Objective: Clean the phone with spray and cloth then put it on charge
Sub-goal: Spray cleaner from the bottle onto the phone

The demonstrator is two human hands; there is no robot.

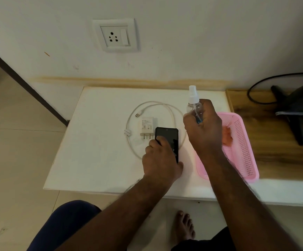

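A black phone lies screen up on the white table, and my left hand grips its near end. My right hand holds a clear spray bottle with a white nozzle upright above the table, right of the phone. A white charger adapter lies just left of the phone's far end, and a white cable loops around both. An orange-pink cloth lies in a pink basket, partly hidden behind my right hand.
A wall socket with a switch sits above the table. To the right, a black stand and black cable rest on a wooden surface. My knee and bare foot are below the table's front edge.
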